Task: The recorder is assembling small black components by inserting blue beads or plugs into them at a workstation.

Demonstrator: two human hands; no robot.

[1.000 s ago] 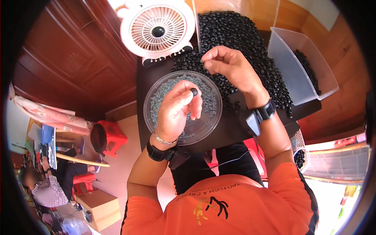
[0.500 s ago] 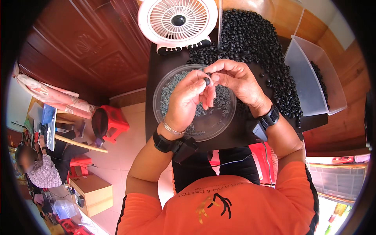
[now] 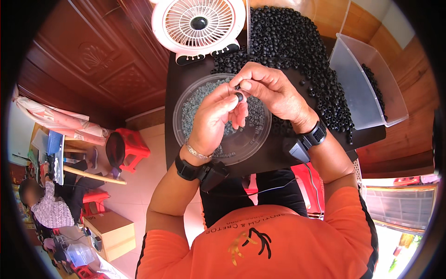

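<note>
Over a round clear tub (image 3: 176,122) of small grey-blue pieces (image 3: 193,108), my two hands meet at the fingertips. My left hand (image 3: 213,111) pinches a small round black bead-like part (image 3: 239,96) between thumb and fingers. Just above it, my right hand (image 3: 274,93) has thumb and forefinger closed on a tiny dark piece (image 3: 237,87), whose kind I cannot make out. The remaining fingers of the left hand curl below the black part. A large heap of similar hollow black parts (image 3: 285,39) lies behind and to the right of my hands.
A white and pink fan (image 3: 199,22) stands at the table's far left. On the right, a clear plastic bin (image 3: 355,86) holds more black parts. The dark tabletop (image 3: 179,83) ends near my lap. Beyond, at left, are a red stool (image 3: 134,149), a cardboard box (image 3: 109,235) and a seated person (image 3: 53,204).
The whole view has shifted a little, so the scene sits slightly further left and up. My hands keep nearly the same pinch over the tub, with both pieces still at the fingertips.
</note>
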